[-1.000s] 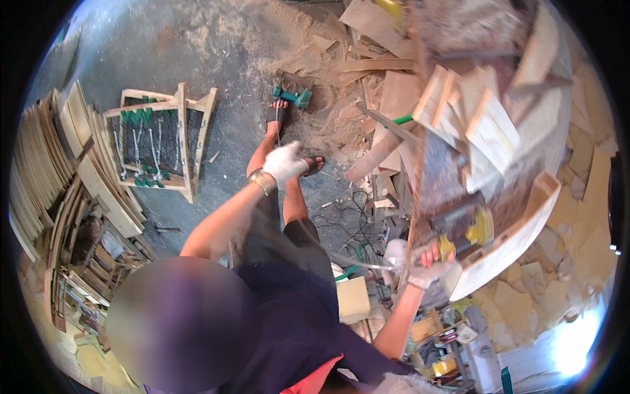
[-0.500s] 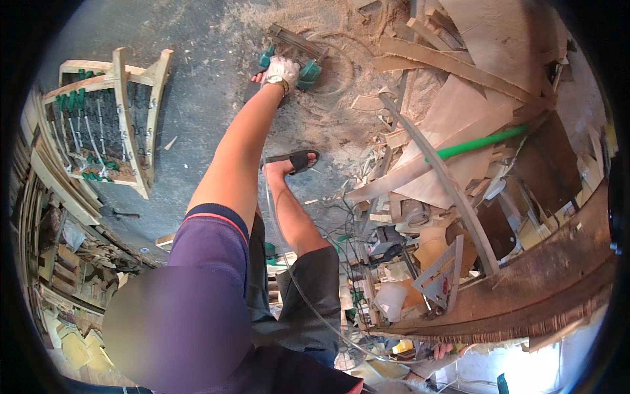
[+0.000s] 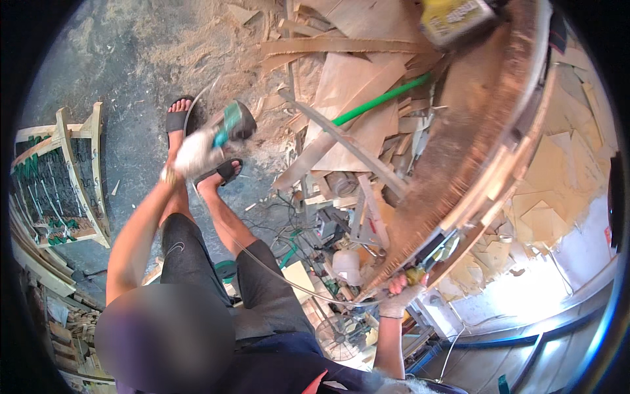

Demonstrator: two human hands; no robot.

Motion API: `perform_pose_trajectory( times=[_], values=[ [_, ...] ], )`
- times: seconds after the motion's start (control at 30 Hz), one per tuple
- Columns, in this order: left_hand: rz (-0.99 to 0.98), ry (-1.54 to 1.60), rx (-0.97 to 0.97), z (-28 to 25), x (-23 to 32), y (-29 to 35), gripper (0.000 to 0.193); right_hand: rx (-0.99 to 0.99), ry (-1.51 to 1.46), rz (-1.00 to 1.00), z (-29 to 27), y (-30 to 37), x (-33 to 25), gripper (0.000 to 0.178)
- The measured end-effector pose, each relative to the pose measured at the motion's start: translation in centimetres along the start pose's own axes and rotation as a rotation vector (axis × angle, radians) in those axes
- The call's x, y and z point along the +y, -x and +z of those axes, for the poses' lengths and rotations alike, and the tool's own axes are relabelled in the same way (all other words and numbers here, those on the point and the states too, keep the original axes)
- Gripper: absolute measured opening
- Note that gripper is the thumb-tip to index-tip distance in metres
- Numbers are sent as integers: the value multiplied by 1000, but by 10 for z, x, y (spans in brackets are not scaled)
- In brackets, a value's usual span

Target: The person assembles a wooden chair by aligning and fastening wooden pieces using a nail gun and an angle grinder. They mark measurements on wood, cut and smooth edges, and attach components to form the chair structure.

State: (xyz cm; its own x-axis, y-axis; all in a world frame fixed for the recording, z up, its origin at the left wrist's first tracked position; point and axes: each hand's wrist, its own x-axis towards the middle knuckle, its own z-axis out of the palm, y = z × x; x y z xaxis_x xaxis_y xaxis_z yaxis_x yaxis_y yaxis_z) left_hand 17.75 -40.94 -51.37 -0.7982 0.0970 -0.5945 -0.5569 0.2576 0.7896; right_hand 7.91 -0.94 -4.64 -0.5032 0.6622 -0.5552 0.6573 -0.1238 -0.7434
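My left hand (image 3: 197,152), in a whitish glove, is closed around the handle of a green and black nail gun (image 3: 233,126), with both smeared by motion. The nail gun hangs in the air above my feet, its dark end pointing right. A thin pale air hose (image 3: 289,281) curves across my legs toward my right side. Over at the lower right, my gloved right hand (image 3: 398,299) has its fingers curled at the bench edge, beside a small yellow thing (image 3: 415,276). What the right fingers hold is partly hidden.
A long curved brown workbench (image 3: 459,138) spans the right side, with a yellow container (image 3: 456,21) at its far end. Wood offcuts and a green stick (image 3: 380,100) heap beyond it. At left stands a wooden frame with springs (image 3: 62,174). A fan (image 3: 340,336) sits low.
My left hand has lifted the nail gun off the sawdust-covered floor and brought it nearer my body. The view has swung right, and my right hand now shows more fully at the bench.
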Motion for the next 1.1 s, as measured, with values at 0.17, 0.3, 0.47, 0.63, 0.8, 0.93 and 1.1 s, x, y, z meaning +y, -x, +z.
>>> perform_pose_trajectory(
  times=[0.17,0.3,0.47,0.63,0.8,0.93,1.1],
  values=[
    [218,631,-16,23,123,70,63,-203,-85,78,-2,-15,4,70],
    [255,133,99,28,207,39,59,-258,-97,113,-6,-25,7,69],
    [421,51,488,24,283,-9,55,-242,-126,156,-6,-32,15,66],
    [457,-104,493,-1,307,-33,53,-216,-217,183,4,-27,25,65],
    [399,-412,457,6,307,-63,53,-102,-172,191,18,-17,28,62],
    [309,-315,288,4,292,-74,58,-52,-185,231,29,-9,30,63],
    [413,-258,396,-30,284,-9,57,-70,-321,299,39,-11,39,58]
  ],
)
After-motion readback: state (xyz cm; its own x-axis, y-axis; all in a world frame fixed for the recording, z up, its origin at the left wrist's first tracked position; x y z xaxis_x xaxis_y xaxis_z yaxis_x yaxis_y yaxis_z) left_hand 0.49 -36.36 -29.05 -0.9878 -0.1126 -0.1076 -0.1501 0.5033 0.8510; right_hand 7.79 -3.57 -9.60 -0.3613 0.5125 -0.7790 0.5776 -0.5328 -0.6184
